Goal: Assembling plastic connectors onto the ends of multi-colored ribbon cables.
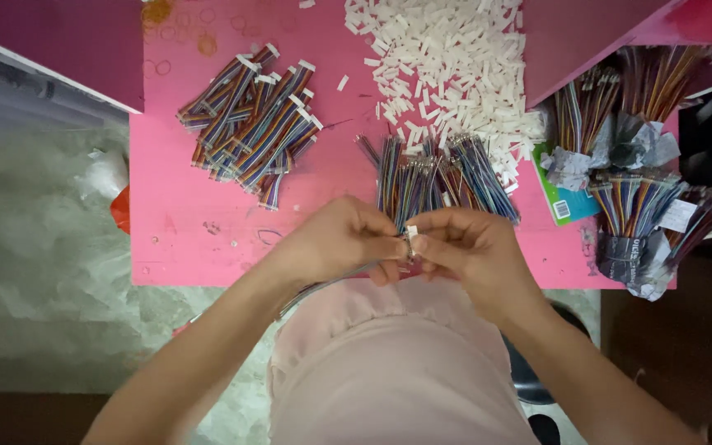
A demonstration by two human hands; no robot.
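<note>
My left hand (341,241) and my right hand (471,247) meet fingertip to fingertip over the near edge of the pink table (183,214). Between them sits a small white plastic connector (410,233). My right fingers pinch the connector. My left hand grips a multicoloured ribbon cable (323,287) whose tail runs back under my left wrist. Just beyond my hands lies a loose bundle of unfinished ribbon cables (442,177). A heap of white connectors (451,66) lies farther back.
A pile of ribbon cables with white connectors fitted (253,124) lies at the table's left. Taped bundles of coloured cables (632,206) stand at the right over a green card (566,202). Grey floor (35,264) lies to the left.
</note>
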